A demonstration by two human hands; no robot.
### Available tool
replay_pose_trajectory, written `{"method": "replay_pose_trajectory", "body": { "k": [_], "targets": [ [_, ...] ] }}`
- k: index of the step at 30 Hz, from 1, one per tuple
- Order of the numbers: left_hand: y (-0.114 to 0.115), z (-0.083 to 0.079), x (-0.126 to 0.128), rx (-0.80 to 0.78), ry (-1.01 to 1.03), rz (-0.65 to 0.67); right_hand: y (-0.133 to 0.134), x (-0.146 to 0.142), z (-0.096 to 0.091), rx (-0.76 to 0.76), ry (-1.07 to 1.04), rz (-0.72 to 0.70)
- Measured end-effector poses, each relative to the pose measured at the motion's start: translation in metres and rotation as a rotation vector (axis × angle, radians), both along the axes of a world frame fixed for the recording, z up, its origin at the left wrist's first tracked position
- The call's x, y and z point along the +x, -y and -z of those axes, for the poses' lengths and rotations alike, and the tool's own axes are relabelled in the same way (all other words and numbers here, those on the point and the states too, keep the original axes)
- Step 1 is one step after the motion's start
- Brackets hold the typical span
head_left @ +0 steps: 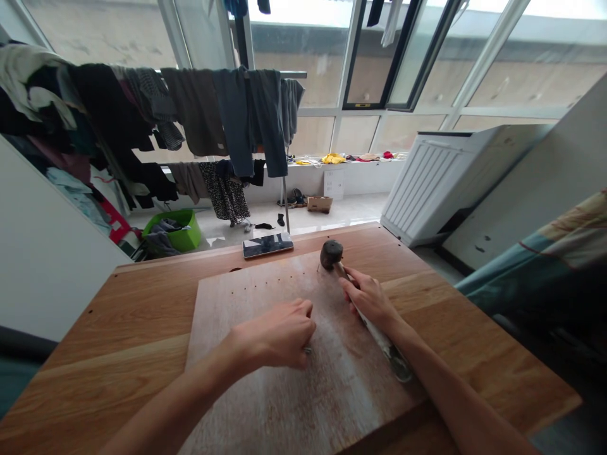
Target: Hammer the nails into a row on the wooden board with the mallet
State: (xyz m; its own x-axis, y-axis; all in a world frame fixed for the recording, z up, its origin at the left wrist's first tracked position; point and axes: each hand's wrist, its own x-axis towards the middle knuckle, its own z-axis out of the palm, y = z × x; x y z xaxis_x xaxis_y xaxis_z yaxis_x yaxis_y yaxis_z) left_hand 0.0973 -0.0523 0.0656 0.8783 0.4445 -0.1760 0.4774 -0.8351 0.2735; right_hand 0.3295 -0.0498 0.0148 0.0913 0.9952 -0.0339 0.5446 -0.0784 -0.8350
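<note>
My right hand (367,297) is wrapped around the handle of a hammer (331,254). Its dark, rounded head is low over the far part of a pale wooden board (284,404), and its handle slants back towards me. A thin nail (318,268) seems to stand in the board just left of the hammer head. To the left runs a row of several small dark dots (255,286), nail heads or holes. My left hand (279,335) is closed in a fist above the middle of the board. Small shiny metal ends, apparently nails (308,349), poke out beneath its fingers.
The board lies on a wooden table (118,354). A phone (268,245) lies at the table's far edge. Beyond are a rack of hanging clothes (199,114), a green basin (183,230) and a cardboard box (319,203). A white washing machine (429,177) stands at the right.
</note>
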Motion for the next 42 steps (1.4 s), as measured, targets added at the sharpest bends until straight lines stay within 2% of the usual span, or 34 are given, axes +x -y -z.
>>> {"method": "replay_pose_trajectory", "body": {
  "k": [5, 7, 9, 12, 14, 16, 18, 21, 29, 33, 37, 42],
  "targets": [
    [-0.003, -0.001, 0.001, -0.041, 0.046, 0.010, 0.000, -0.001, -0.003, -0.005, 0.000, 0.006],
    [-0.013, -0.004, -0.001, -0.109, 0.133, -0.025, 0.000, -0.001, -0.003, 0.005, 0.008, 0.007],
    [-0.030, 0.000, -0.001, -0.204, 0.306, -0.095, 0.000, -0.002, -0.003, 0.014, 0.016, 0.003],
    [-0.063, 0.017, 0.002, -0.315, 0.665, -0.298, 0.000, -0.002, -0.002, 0.006, 0.023, 0.007],
    [-0.081, 0.034, 0.006, -0.301, 0.870, -0.478, -0.001, -0.002, -0.003, -0.004, 0.027, 0.016],
    [-0.093, 0.051, 0.010, -0.235, 0.951, -0.582, 0.000, -0.002, -0.003, -0.006, 0.028, 0.017],
    [-0.097, 0.064, 0.012, -0.180, 0.940, -0.596, 0.000, -0.002, -0.003, -0.002, 0.030, 0.013],
    [-0.097, 0.074, 0.013, -0.138, 0.908, -0.555, 0.000, -0.001, -0.003, 0.002, 0.022, 0.008],
    [-0.096, 0.074, 0.013, -0.108, 0.927, -0.552, 0.001, 0.000, -0.002, 0.015, -0.033, 0.011],
    [-0.096, 0.077, 0.012, -0.124, 0.915, -0.533, 0.003, 0.001, -0.005, 0.068, -0.170, 0.024],
    [-0.097, 0.079, 0.012, -0.133, 0.906, -0.529, 0.007, -0.006, -0.021, 0.077, -0.313, -0.002],
    [-0.097, 0.079, 0.013, -0.148, 0.908, -0.530, 0.014, -0.020, -0.043, 0.069, -0.282, -0.094]
  ]
}}
